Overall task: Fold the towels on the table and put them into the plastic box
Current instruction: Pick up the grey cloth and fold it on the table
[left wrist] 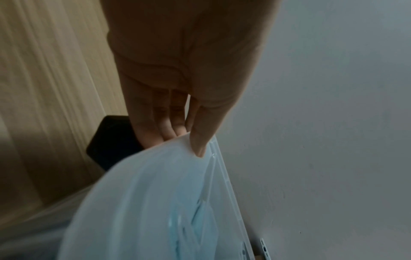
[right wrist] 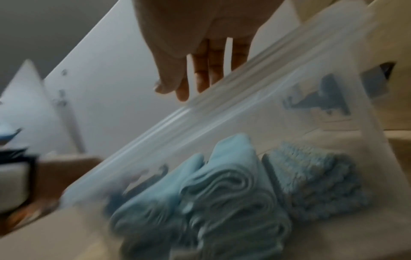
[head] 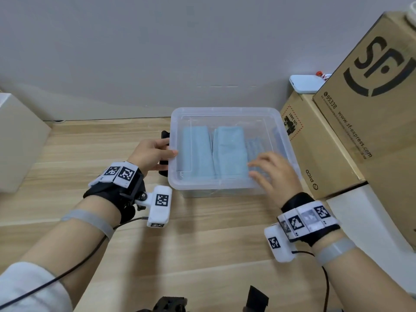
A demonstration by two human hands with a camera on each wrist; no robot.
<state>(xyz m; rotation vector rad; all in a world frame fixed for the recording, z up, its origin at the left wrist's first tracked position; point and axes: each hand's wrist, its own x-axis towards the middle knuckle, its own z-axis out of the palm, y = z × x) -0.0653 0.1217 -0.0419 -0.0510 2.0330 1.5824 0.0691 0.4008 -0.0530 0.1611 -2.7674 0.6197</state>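
Note:
A clear plastic box (head: 225, 110) stands on the wooden table with a translucent lid over it. Inside lie two smooth folded blue towels (head: 198, 152) side by side and a ribbed blue towel (head: 256, 145) to their right. My left hand (head: 170, 152) pinches the box's left rim, thumb on top and fingers underneath (left wrist: 169, 133). My right hand (head: 258, 170) is spread flat over the lid's front right part, holding nothing. In the blurred right wrist view its straight fingers (right wrist: 200, 79) reach past the rim, above the folded towels (right wrist: 233, 193).
A black object (head: 164, 136) sits against the box's left side. Stacked cardboard boxes (head: 326, 143) crowd the right, with a white device (head: 306, 83) on top. A pale box (head: 18, 140) stands at the far left. A grey wall runs behind the table.

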